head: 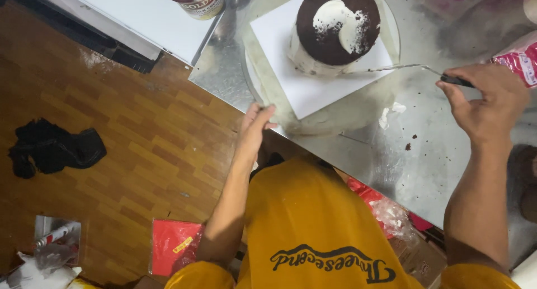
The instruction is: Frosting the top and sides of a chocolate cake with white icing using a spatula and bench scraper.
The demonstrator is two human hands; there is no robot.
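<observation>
Right hand [488,101] pressing spatula [391,68] against cake [334,29], left hand [255,124] apparently touching turntable [330,121]

Round dark brown chocolate cake [335,29], white cream smear on top, whitish cream on its side. White square board [313,87] under it, on a clear glass turntable [330,121]. Grey shiny steel table [425,154], small white cream blob [389,114] and brown crumbs on it. Silver spatula blade [391,68], black handle. Yellow-orange shirt [313,222], black lettering. Brown wood-pattern floor [140,138], black cloth [53,149], red packet [174,245]. Pink-red wrapper [521,58] at right.
</observation>
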